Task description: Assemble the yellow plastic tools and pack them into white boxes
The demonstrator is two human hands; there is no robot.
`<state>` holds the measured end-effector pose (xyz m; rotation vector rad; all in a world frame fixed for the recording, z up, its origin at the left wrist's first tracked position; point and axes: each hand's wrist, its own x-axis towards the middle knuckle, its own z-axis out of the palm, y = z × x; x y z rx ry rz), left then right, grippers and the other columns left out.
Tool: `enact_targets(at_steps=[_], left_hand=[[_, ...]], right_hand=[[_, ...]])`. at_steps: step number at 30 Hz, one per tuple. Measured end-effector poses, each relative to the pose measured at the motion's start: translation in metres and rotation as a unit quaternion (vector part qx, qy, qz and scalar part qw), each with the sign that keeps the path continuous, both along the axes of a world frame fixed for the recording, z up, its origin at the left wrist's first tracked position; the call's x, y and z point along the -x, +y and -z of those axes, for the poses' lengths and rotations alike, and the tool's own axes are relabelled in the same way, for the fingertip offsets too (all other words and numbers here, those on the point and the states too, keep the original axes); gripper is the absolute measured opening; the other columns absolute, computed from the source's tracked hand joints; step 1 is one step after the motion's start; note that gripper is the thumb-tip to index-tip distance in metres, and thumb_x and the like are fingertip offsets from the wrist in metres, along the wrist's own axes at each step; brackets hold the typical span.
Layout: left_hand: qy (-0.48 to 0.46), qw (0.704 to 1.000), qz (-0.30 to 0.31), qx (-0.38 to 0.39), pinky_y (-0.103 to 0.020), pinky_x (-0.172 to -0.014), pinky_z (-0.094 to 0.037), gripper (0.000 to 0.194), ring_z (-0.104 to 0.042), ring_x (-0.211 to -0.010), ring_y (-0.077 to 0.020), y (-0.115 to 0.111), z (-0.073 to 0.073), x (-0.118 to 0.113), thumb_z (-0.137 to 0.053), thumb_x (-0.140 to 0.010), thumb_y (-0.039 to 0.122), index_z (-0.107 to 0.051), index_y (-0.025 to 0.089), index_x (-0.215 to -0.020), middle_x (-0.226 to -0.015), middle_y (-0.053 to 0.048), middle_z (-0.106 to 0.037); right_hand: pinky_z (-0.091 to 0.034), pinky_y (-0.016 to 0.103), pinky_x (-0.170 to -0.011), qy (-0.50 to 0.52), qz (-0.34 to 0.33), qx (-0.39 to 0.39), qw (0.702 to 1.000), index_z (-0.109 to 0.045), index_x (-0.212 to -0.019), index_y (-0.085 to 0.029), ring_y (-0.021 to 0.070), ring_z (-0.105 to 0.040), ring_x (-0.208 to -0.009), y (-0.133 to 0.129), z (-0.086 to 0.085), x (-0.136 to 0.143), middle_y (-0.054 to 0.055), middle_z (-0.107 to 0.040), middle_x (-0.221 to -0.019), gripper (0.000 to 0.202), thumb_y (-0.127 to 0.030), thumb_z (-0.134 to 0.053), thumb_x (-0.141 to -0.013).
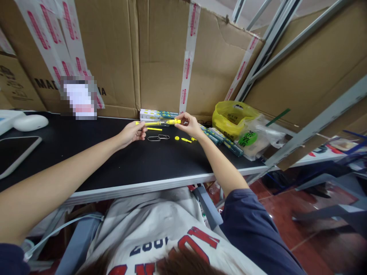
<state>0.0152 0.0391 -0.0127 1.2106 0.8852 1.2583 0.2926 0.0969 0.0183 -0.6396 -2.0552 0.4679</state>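
Both hands are raised over the black tabletop [120,152] with a slim yellow stick-like piece [153,123] stretched between them. My left hand [132,134] pinches its left end. My right hand [188,125] closes its fingertips on the thicker yellow end piece [173,122], which lines up with the stick; a thin greyish section shows between the two. Whether they are joined I cannot tell. Below lie a yellow rod [155,129], bent metal wire loops [158,138], a small yellow round part [177,138] and a small long yellow part [186,140].
Patterned slim boxes [157,114] lie at the back; teal ones [223,140] lie right. Beside them are a yellow plastic bag [231,118] and a clear bag [254,139]. A white rounded object [31,122] and dark-screened device [17,151] sit left. Cardboard [160,68] stands behind.
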Motion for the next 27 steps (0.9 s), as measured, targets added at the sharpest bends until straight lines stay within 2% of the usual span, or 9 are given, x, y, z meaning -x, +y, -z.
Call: enact_targets(at_steps=[11, 15, 21, 27], left_hand=[[0.001, 1.0, 0.005, -0.001, -0.021, -0.05, -0.048, 0.032, -0.053, -0.049, -0.007, 0.001, 0.0002, 0.0008, -0.071, -0.083, 0.037, -0.047, 0.017, -0.075, -0.065, 0.005, -0.053], [0.0, 1.0, 0.004, -0.003, -0.021, -0.049, -0.047, 0.034, -0.052, -0.049, -0.0069, 0.0019, 0.001, 0.001, -0.072, -0.082, 0.039, -0.048, 0.017, -0.075, -0.065, 0.005, -0.053], [0.0, 1.0, 0.005, 0.004, -0.021, -0.05, -0.048, 0.036, -0.053, -0.049, -0.0069, 0.0008, 0.0006, 0.0011, -0.074, -0.081, 0.04, -0.048, 0.017, -0.075, -0.064, 0.005, -0.054], [0.004, 1.0, -0.002, 0.008, -0.021, -0.049, -0.048, 0.034, -0.053, -0.048, -0.0067, -0.0028, -0.0025, -0.0008, -0.072, -0.082, 0.039, -0.048, 0.016, -0.074, -0.064, 0.005, -0.054]], right_hand=[[-0.038, 0.022, -0.054, 0.009, -0.031, 0.039, 0.999, -0.056, -0.095, -0.017, 0.0083, -0.045, -0.059, -0.0038, -0.0005, 0.0029, -0.003, -0.054, -0.073, 0.039, -0.045, -0.076, -0.076], [-0.037, 0.022, -0.051, 0.011, -0.047, 0.053, 0.997, -0.053, -0.096, -0.019, 0.0081, -0.043, -0.054, -0.0051, 0.0005, 0.0029, -0.006, -0.049, -0.065, 0.041, -0.048, -0.075, -0.078], [-0.032, 0.021, -0.046, -0.004, -0.046, 0.09, 0.995, -0.05, -0.098, -0.021, 0.0073, -0.041, -0.044, -0.0054, 0.0013, 0.0022, -0.011, -0.044, -0.053, 0.045, -0.054, -0.073, -0.078], [-0.029, 0.021, -0.046, -0.007, -0.031, 0.081, 0.996, -0.054, -0.099, -0.02, 0.0067, -0.035, -0.043, -0.0042, 0.0014, 0.0014, -0.012, -0.039, -0.051, 0.041, -0.049, -0.074, -0.078]])
